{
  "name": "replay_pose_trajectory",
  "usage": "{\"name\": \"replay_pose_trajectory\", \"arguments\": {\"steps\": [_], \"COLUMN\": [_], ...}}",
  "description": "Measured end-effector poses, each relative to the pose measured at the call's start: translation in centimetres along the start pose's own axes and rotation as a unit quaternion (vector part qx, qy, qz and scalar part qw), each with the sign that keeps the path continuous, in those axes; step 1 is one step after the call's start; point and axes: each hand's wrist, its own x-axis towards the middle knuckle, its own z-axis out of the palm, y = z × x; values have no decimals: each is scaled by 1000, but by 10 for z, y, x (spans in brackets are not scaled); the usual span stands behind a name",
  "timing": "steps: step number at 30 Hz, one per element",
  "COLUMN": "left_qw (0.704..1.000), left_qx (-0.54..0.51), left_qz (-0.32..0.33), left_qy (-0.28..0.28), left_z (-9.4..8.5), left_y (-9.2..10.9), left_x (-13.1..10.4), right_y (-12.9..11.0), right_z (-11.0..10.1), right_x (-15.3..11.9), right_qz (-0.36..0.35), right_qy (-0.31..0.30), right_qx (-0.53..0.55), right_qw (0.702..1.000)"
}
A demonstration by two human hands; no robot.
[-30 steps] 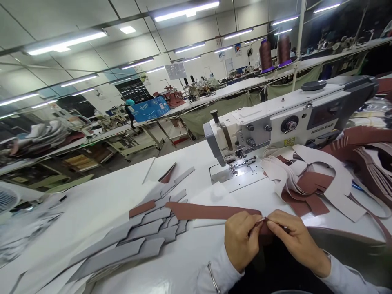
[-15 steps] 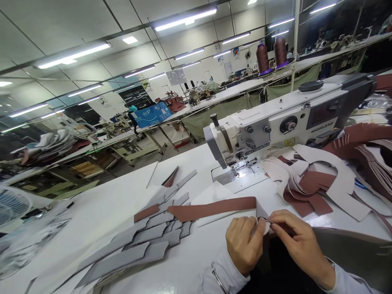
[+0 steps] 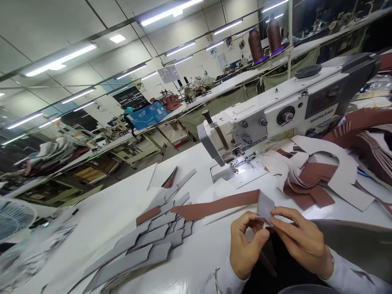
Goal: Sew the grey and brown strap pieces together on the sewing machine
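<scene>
My left hand [image 3: 246,245] pinches the near end of a strip with a reddish-brown face and a grey piece [image 3: 266,204] at its end. Close on its right, my right hand [image 3: 301,241] grips the same end between thumb and fingers. The brown strip [image 3: 217,205] runs leftward from the hands across the white table. Where the fingertips meet, the folded edge is partly hidden. Just beyond the hands stands a sewing machine [image 3: 245,126], its needle area lit and no material under the foot.
Grey cut pieces [image 3: 153,237] lie overlapped on the left of the white table [image 3: 116,196]. A heap of white and brown pieces [image 3: 318,175] sits at the right, beside the machine. A fan [image 3: 15,220] is at the far left. Two brown thread cones [image 3: 255,45] stand behind.
Both hands have shifted the strip's end slightly; more of the grey piece now shows above the fingers. My left hand has opened from a tighter curl into a pinch. The view has tilted slightly.
</scene>
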Motion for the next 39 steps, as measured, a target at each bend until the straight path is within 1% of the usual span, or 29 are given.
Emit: {"name": "replay_pose_trajectory", "arguments": {"steps": [5, 8, 10, 13, 17, 21, 23, 24, 25, 26, 28, 29, 30, 31, 33, 37, 39], "left_qw": [987, 978, 973, 969, 967, 967, 968, 973, 981, 990, 999, 999, 997, 995, 994, 998, 999], "left_qx": [-116, -147, -158, -174, -191, -185, -173, -154, -125, -88, -7, 25, 47, 60, 65, 54, 43], "left_qz": [-114, -147, -165, -174, -169, -176, -179, -170, -148, -112, -16, 31, 66, 86, 87, 23, 1], "left_qy": [0, -4, -12, -26, -21, -20, -34, -37, -30, -11, 27, 31, 19, -2, -32, 4, 8], "left_z": [-1, -1, -1, -2, -3, -1, -1, -2, -3, -4, -8, -10, -12, -14, -15, -13, -12], "left_y": [-5, -6, -4, -2, -1, -5, -5, -5, -4, -3, 0, 2, 4, 5, 7, 6, 7], "left_x": [3, 3, 4, 6, 9, 8, 8, 8, 8, 9, 10, 11, 12, 12, 12, 7, 6], "right_y": [0, 0, 0, -1, -6, -12, -13, -13, -12, -11, -8, -7, -6, -6, -6, -10, -11], "right_z": [-2, -2, -2, -3, -4, -5, -6, -7, -8, -9, -12, -13, -14, -15, -15, -13, -12], "right_x": [-1, 1, 3, 7, 13, 15, 16, 16, 17, 18, 20, 21, 23, 24, 27, 31, 31], "right_qz": [-13, -21, -15, 11, 26, 41, 49, 57, 71, 93, 149, 176, 199, 219, 254, 313, 334], "right_qy": [-22, -27, -33, -45, -82, -112, -120, -123, -128, -138, -169, -186, -202, -211, -217, -224, -230], "right_qx": [-33, -39, -35, -12, 22, 29, 42, 57, 76, 99, 146, 167, 184, 199, 219, 244, 247], "right_qw": [999, 999, 999, 999, 996, 992, 991, 989, 986, 981, 963, 952, 941, 932, 917, 890, 880]}}
